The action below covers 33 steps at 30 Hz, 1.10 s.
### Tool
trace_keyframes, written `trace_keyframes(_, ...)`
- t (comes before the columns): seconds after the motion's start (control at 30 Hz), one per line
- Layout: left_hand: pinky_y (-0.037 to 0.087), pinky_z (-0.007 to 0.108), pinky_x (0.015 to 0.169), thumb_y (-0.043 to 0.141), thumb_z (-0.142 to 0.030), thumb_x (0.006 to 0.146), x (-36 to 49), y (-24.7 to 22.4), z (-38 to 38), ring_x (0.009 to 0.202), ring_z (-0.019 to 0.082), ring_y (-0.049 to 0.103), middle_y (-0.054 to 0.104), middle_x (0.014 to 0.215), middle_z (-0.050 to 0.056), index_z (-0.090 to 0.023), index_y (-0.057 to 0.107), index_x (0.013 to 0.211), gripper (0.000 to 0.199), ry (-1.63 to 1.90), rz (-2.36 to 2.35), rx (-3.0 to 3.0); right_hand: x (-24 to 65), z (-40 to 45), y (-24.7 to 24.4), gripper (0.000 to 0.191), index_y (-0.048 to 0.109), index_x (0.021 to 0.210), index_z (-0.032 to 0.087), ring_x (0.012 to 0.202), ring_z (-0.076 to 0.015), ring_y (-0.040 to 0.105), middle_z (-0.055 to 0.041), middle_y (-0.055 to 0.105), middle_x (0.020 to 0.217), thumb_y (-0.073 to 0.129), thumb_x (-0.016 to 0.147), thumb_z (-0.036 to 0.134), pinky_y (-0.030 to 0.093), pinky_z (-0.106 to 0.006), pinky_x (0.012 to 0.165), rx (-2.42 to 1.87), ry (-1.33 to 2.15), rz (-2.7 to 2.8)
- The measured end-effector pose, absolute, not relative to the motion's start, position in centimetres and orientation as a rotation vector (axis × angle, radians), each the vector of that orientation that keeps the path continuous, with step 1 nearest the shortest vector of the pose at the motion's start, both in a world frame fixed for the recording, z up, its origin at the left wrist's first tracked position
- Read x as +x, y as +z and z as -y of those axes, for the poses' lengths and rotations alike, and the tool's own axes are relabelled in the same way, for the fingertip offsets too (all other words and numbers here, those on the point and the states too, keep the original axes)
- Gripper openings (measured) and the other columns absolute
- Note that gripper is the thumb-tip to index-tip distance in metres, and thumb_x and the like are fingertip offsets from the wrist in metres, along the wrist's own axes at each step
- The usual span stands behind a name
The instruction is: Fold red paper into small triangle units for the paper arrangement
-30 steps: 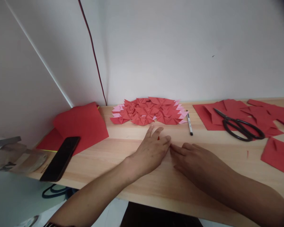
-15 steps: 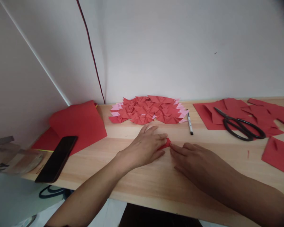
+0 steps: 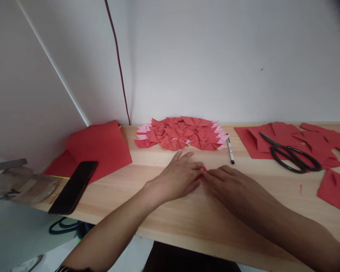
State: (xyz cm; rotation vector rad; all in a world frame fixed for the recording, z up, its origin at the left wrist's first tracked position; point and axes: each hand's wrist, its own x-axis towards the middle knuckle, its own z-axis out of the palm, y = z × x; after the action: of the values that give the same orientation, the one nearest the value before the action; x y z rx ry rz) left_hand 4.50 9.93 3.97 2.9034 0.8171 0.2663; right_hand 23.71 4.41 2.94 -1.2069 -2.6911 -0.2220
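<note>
A small red paper piece [image 3: 204,170] lies on the wooden table, mostly covered by my hands. My left hand [image 3: 179,174] rests over its left part with the fingers spread. From the right, my right hand [image 3: 222,183] touches the paper with its fingertips, the fingers held close together. Behind my hands, near the wall, is a cluster of folded red papers [image 3: 177,132] with pink ones [image 3: 144,129] at its sides. A pen [image 3: 230,149] lies just right of that cluster.
Black-handled scissors [image 3: 296,156] lie on cut red papers [image 3: 283,130] at the right, with a red square [image 3: 336,189] nearer. At the left, a black phone [image 3: 73,187] overlaps large red sheets [image 3: 102,147], beside a clear container [image 3: 31,187]. A cable [image 3: 116,49] runs down the wall.
My right hand has moved slightly left over the red paper, which now shows less. The whole view has shifted a little. My left hand keeps its place on the paper.
</note>
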Motion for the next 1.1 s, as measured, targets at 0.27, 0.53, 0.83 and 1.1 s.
trace_keyframes(0.27, 0.023, 0.049, 0.113, 0.046, -0.024, 0.091, 4.5, 3.5, -9.9, 0.132, 0.027, 0.036, 0.056, 0.127, 0.006, -0.019, 0.056, 0.118, 0.029, 0.287, -0.813, 2.894, 23.7, -4.3, 1.7, 0.032, 0.066, 0.097, 0.010, 0.076, -0.0217, 0.060, -0.0116, 0.065, 0.088, 0.046, 0.075, -0.003, 0.054, -0.036, 0.066, -1.246, -0.345, 2.672)
trace_keyframes(0.53, 0.023, 0.056, 0.111, 0.041, -0.028, 0.094, 5.0, 2.4, -9.9, 0.138, 0.030, 0.028, 0.050, 0.137, 0.007, -0.021, 0.052, 0.125, 0.034, 0.311, -0.844, 2.936, 23.6, -4.3, 1.4, 0.032, 0.068, 0.093, 0.011, 0.072, -0.0227, 0.058, -0.0104, 0.065, 0.087, 0.050, 0.071, -0.004, 0.055, -0.039, 0.064, -1.248, -0.337, 2.643)
trace_keyframes(0.83, 0.023, 0.056, 0.111, 0.039, -0.029, 0.095, 5.2, 2.3, -9.9, 0.137, 0.032, 0.028, 0.050, 0.135, 0.009, -0.017, 0.051, 0.125, 0.035, 0.334, -0.849, 2.988, 23.6, -4.5, 1.2, 0.028, 0.068, 0.094, 0.009, 0.073, -0.0234, 0.059, -0.0114, 0.065, 0.087, 0.052, 0.074, -0.002, 0.055, -0.040, 0.065, -1.226, -0.291, 2.624)
trace_keyframes(1.1, 0.025, 0.055, 0.110, 0.035, -0.022, 0.095, 5.5, 2.1, -9.4, 0.135, 0.033, 0.031, 0.047, 0.138, 0.010, -0.015, 0.051, 0.126, 0.035, 0.252, -0.879, 3.089, 23.6, -4.2, 1.1, 0.036, 0.068, 0.095, 0.006, 0.071, -0.0229, 0.060, -0.0125, 0.066, 0.086, 0.046, 0.070, -0.007, 0.056, -0.038, 0.064, -1.176, -0.397, 2.606)
